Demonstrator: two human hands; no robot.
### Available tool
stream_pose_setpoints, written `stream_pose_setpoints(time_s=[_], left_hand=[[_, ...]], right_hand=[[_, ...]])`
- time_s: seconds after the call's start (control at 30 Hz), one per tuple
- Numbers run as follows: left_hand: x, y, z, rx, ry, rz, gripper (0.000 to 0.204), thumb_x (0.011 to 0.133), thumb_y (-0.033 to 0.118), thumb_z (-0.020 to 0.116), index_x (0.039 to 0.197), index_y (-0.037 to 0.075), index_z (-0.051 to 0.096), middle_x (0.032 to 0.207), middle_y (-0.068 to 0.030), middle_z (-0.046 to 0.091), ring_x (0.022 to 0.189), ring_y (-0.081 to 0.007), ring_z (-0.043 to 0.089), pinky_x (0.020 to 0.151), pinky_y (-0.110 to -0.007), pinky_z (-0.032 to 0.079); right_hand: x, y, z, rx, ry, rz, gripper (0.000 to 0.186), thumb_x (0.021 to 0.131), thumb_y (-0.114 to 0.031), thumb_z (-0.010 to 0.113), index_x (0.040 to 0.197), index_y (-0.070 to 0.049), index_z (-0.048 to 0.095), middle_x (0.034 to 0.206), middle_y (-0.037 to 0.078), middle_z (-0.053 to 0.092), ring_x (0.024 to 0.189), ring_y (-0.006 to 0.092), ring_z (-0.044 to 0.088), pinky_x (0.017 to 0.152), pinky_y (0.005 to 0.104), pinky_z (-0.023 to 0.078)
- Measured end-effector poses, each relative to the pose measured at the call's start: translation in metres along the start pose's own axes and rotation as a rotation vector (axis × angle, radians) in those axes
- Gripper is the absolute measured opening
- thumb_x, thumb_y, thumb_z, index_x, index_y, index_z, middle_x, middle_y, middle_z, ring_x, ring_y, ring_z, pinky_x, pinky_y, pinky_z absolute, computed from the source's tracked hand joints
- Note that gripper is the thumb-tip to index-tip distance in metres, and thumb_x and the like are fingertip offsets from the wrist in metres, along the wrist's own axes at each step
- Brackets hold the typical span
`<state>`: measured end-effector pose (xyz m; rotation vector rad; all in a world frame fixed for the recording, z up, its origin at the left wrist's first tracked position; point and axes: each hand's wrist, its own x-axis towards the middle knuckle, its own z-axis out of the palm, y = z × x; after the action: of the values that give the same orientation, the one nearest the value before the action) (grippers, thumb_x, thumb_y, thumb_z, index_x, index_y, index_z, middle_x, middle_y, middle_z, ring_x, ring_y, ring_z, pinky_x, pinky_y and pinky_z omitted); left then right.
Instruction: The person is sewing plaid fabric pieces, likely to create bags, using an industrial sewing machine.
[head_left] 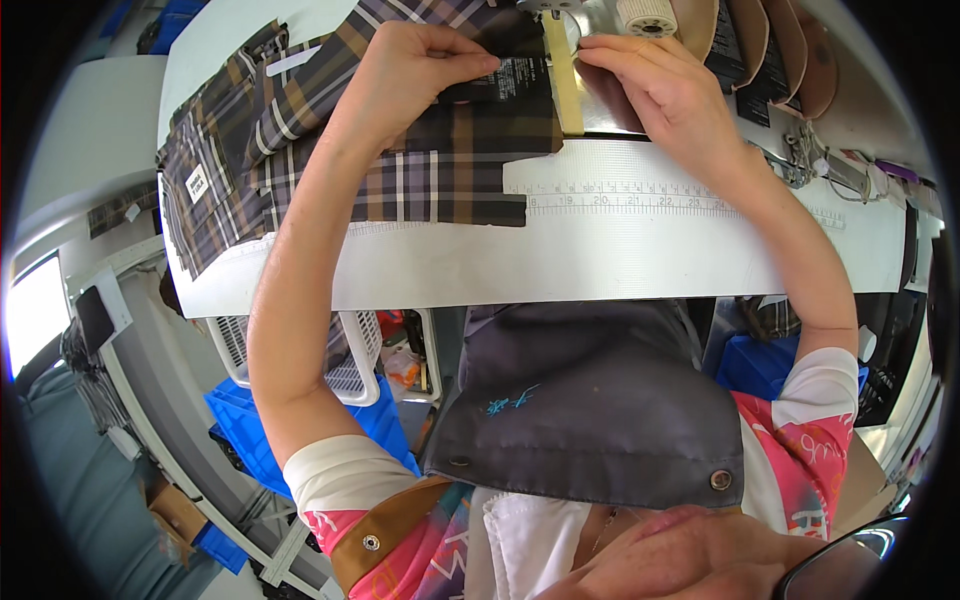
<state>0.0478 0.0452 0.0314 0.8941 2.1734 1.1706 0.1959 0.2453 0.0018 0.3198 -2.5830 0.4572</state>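
Plaid cloth (400,190) is spread on the surface (600,265) and appears pinched by the left hand's (412,72) fingers beside a black label (515,78). Whether anything is grasped by the right hand's (668,92) fingers cannot be told. Cloth should be kept flat beside the yellow strip (568,90).

Passage exists on the white table (600,270) between left forearm (300,250) and right forearm (792,225); plaid fabric (405,190) obstructs beyond, leftward.

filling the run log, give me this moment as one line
left hand: at plaid cloth | right hand: by yellow strip | black label: on cloth
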Motion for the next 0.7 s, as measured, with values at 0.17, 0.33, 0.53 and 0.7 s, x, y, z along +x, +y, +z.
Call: stream_pose_setpoints(time_s=[0.17,0.33,0.53,0.7], left_hand=[[0.000,-0.005,-0.001,-0.011,0.001,0.018,0.020,0.076,0.016,0.070,0.086,-0.001,0.071,0.075,-0.0082,0.066,0.068,-0.0122,0.058,0.069,-0.025,0.046],[0.001,0.000,-0.002,0.039,-0.046,-0.027,0.021,0.079,0.014,0.067,0.092,-0.002,0.069,0.083,-0.0057,0.068,0.079,-0.0099,0.061,0.076,-0.022,0.046],[0.001,-0.002,-0.001,0.021,-0.023,-0.023,0.020,0.078,0.015,0.068,0.089,-0.001,0.070,0.079,-0.0061,0.067,0.074,-0.0099,0.060,0.073,-0.023,0.046],[0.001,-0.003,0.000,0.028,-0.030,-0.036,0.019,0.080,0.014,0.067,0.090,-0.001,0.069,0.081,-0.0048,0.068,0.077,-0.0086,0.060,0.074,-0.022,0.046]], right_hand=[[0.002,-0.003,0.005,-0.021,-0.015,-0.136,0.031,0.074,-0.002,0.057,0.104,-0.005,0.062,0.111,0.002,0.061,0.095,0.0218,0.055,0.082,0.0315,0.046],[0.002,-0.004,0.005,-0.061,-0.037,-0.176,0.034,0.073,-0.002,0.057,0.107,-0.005,0.061,0.114,0.002,0.060,0.096,0.0210,0.054,0.083,0.0317,0.046],[0.002,-0.005,0.006,-0.042,-0.060,-0.192,0.035,0.073,-0.002,0.057,0.108,-0.005,0.061,0.115,0.000,0.060,0.098,0.0214,0.054,0.084,0.0322,0.045],[0.003,-0.011,0.002,-0.077,-0.074,-0.203,0.038,0.073,-0.003,0.057,0.110,-0.007,0.061,0.116,-0.001,0.059,0.101,0.0209,0.053,0.087,0.0353,0.043]])
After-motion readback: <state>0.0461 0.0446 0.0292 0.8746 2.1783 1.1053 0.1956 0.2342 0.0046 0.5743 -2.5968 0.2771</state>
